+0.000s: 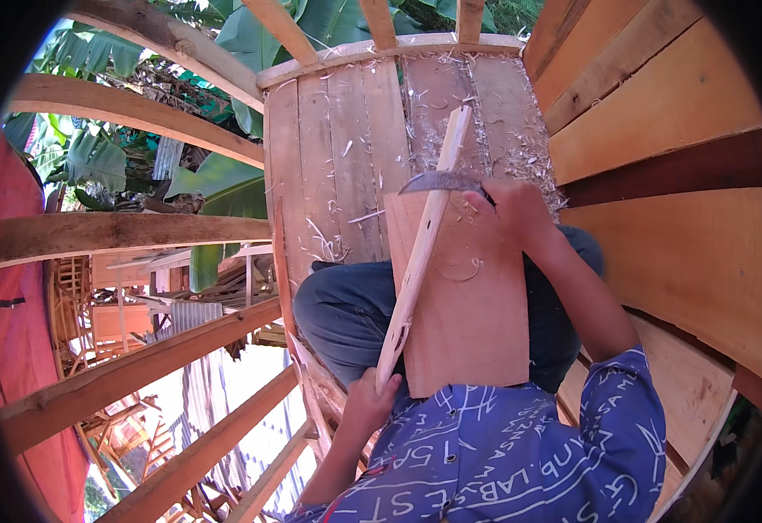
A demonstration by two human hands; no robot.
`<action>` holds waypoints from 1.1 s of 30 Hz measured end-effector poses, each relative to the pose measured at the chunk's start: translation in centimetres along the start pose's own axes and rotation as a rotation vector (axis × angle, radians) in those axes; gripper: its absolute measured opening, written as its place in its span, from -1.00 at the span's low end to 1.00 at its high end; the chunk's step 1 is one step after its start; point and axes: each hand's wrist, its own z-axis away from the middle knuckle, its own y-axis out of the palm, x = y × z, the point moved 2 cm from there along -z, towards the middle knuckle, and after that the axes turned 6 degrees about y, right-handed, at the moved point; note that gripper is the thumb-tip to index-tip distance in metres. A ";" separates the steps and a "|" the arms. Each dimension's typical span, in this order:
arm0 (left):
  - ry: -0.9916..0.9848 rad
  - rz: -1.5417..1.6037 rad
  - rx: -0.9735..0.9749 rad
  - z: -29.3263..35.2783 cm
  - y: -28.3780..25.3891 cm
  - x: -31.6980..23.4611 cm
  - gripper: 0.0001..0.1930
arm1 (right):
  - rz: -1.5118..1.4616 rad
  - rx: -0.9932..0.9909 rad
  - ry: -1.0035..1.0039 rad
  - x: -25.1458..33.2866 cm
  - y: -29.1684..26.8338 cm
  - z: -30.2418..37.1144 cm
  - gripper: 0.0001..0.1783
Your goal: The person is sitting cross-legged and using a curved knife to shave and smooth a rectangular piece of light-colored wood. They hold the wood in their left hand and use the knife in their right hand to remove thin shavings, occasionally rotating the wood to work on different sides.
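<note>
My left hand grips the near end of a long pale wooden stick that slants up and away across my lap. My right hand is closed around the handle of a curved dark blade, whose edge lies across the stick near its upper half. A flat wooden board rests on my knees under the stick, with a curl of shaving on it.
I sit on a plank floor strewn with wood shavings. Wooden wall planks rise on the right. Open round beams on the left show banana leaves and roofs below. A red cloth hangs at far left.
</note>
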 end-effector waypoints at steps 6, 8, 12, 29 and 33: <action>-0.020 -0.013 0.015 -0.2 -0.3 -0.6 -0.51 | -0.102 -0.003 0.260 -1.3 -0.4 -1.0 -0.51; -0.020 0.001 0.008 -0.3 -0.4 -0.6 -0.51 | -0.069 -0.053 0.095 -0.8 0.3 -0.5 -0.52; 0.008 0.010 -0.025 -0.3 -0.4 -0.7 -0.51 | 0.029 -0.085 0.128 -2.4 -0.2 -2.3 -0.52; 0.040 0.004 -0.001 -0.6 -0.2 -0.5 -0.54 | -0.659 -0.187 0.436 -7.0 3.1 0.5 -0.49; 0.005 0.068 0.047 -0.6 -0.5 0.5 -0.54 | -0.707 -0.117 0.389 -4.1 2.5 2.6 -0.52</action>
